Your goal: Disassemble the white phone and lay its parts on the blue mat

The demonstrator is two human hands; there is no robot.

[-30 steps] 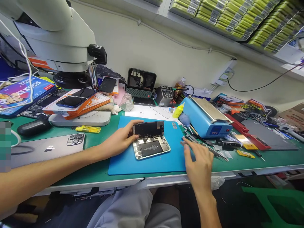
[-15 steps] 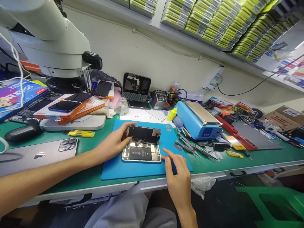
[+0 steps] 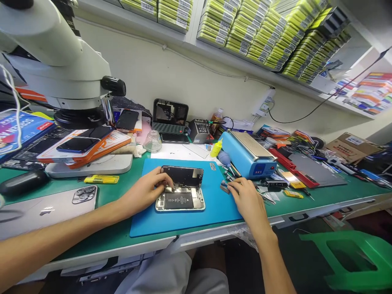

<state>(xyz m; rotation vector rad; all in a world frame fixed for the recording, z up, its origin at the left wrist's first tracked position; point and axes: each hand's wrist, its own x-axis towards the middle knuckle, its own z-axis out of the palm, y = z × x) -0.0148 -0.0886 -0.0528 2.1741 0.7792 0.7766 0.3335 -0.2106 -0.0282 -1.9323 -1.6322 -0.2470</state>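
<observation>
An opened phone (image 3: 180, 200) lies on a blue mat (image 3: 214, 208), its black battery and boards showing. Its dark screen panel (image 3: 184, 175) is tilted up along the far side. My left hand (image 3: 143, 191) rests on the phone's left end, fingers curled at the screen's lower left corner and holding it up. My right hand (image 3: 247, 198) is at the mat's right edge, fingertips pinched on a small grey part (image 3: 224, 187) beside a row of metal tools (image 3: 234, 176).
A white microscope (image 3: 55, 57) stands at the left over orange-edged trays with phones (image 3: 82, 143). A blue heating box (image 3: 247, 153) sits right of the mat. A silver phone back (image 3: 45, 206) lies front left. A green stool (image 3: 355, 257) stands below right.
My right hand moved from beside the phone's near right corner out to the mat's right edge, onto the small grey part. The left hand stayed on the phone. The view shifted slightly.
</observation>
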